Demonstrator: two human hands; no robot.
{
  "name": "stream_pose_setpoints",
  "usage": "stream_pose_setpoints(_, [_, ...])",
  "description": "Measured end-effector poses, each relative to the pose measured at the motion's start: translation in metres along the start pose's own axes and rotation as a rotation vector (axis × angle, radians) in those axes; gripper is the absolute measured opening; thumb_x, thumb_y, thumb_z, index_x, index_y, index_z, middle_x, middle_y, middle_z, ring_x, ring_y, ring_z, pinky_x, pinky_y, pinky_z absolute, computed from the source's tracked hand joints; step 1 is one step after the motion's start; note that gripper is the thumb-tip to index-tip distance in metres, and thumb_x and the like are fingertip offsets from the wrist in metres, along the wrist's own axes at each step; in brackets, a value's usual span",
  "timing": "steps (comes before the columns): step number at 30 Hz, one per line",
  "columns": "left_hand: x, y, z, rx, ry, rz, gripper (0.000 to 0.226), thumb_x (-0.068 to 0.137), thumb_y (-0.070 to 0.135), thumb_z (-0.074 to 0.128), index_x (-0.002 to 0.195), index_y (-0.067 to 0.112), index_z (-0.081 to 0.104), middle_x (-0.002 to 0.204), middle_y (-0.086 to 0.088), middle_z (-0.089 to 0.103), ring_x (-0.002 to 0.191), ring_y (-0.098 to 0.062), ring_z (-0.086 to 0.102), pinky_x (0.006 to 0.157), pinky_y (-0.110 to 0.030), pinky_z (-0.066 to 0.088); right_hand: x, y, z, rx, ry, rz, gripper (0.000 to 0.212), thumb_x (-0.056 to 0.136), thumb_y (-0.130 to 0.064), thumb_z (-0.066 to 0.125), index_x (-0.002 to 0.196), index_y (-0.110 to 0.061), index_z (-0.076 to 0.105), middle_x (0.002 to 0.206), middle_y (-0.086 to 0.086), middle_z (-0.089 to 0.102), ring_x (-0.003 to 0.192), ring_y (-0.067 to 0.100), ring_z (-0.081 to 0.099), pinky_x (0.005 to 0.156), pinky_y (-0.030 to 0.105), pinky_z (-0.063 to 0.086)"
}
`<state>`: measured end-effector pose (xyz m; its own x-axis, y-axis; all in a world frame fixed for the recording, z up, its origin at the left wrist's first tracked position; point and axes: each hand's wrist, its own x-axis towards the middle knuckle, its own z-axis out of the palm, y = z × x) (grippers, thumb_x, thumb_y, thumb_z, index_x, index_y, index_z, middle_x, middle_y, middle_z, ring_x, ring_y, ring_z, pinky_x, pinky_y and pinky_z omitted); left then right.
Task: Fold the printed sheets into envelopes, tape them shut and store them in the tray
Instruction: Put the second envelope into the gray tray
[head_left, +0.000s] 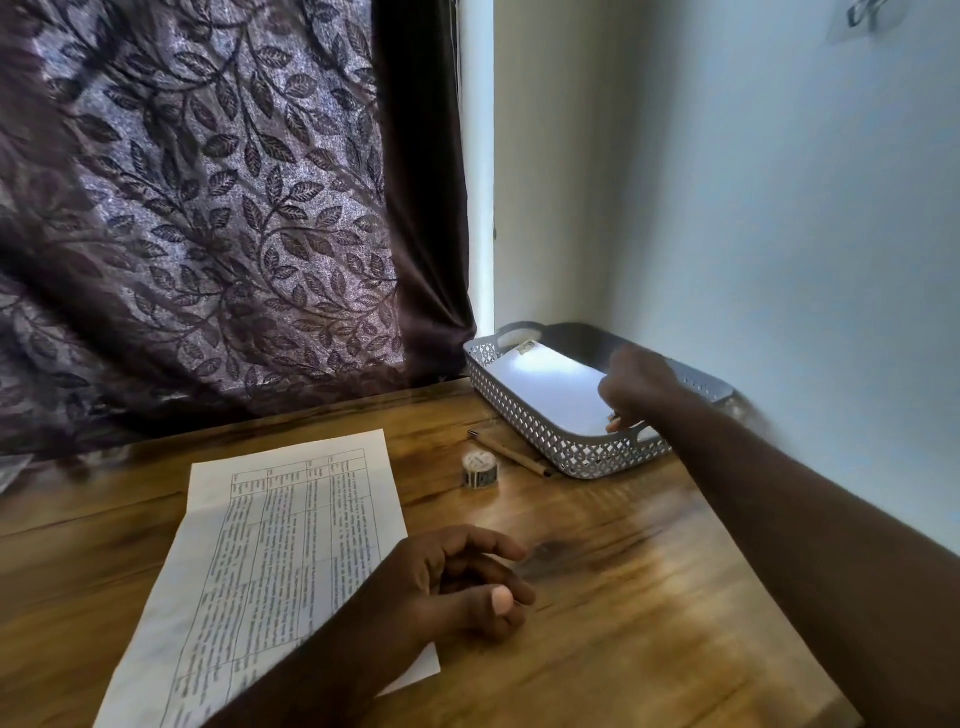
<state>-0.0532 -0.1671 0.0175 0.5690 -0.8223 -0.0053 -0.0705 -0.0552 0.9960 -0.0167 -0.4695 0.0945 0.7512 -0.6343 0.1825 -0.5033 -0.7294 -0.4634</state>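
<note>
Wooden table (623, 597) fills the head view, with a printed sheet (280, 545) lying flat on its left part. The left hand (457, 582) rests at the sheet's right edge, fingers loosely curled and holding nothing. The right hand (636, 387) reaches into the grey lattice tray (524, 415) at the far corner, over a white folded paper (545, 384) lying inside; blur hides whether its fingers grip the paper. A tape roll (480, 468) and a pencil (511, 453) lie just beside the tray.

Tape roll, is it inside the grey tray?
No, the tape roll stands on the wooden table, outside the tray and near its lattice wall.
</note>
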Motion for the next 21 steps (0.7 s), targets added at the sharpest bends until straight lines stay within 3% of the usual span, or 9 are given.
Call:
stream_pose_setpoints(3, [0.000,0.000,0.000,-0.008,-0.001,-0.005,0.044,0.082,0.018,0.076,0.123,0.010,0.064,0.110,-0.016,0.074,0.103,-0.034,0.071,0.091,-0.041,0.057,0.004,-0.002,0.010,-0.186,0.009,-0.066,0.018,0.090,-0.002,0.054,0.101,0.002,0.068,0.109,0.022,0.071,0.102,0.036,0.067,0.070,0.028,0.043])
stream_pose_setpoints(9, [-0.001,0.001,-0.001,0.003,-0.004,0.006,0.043,0.083,0.018,0.076,0.123,0.010,0.064,0.110,-0.015,0.075,0.102,-0.032,0.072,0.089,-0.037,0.057,0.005,-0.006,0.021,-0.317,0.005,-0.060,0.026,0.097,-0.007,0.052,0.118,0.002,0.065,0.125,0.022,0.066,0.116,0.036,0.063,0.087,0.035,0.050])
stream_pose_setpoints(16, [0.000,0.001,-0.001,0.018,-0.006,0.014,0.042,0.083,0.016,0.075,0.123,0.010,0.064,0.109,-0.015,0.075,0.102,-0.029,0.072,0.088,-0.035,0.056,0.000,-0.008,0.022,-0.291,0.002,-0.042,0.029,0.094,-0.014,0.055,0.117,0.000,0.066,0.123,0.022,0.066,0.113,0.037,0.062,0.085,0.036,0.050])
stream_pose_setpoints(21, [-0.004,0.001,0.001,0.104,0.017,0.060,0.034,0.087,0.013,0.074,0.120,0.012,0.066,0.108,-0.010,0.076,0.103,-0.024,0.072,0.093,-0.037,0.056,-0.014,-0.017,0.016,-0.199,0.126,-0.136,0.009,0.089,-0.021,0.060,0.088,-0.012,0.061,0.102,0.018,0.070,0.097,0.036,0.065,0.078,0.036,0.046])
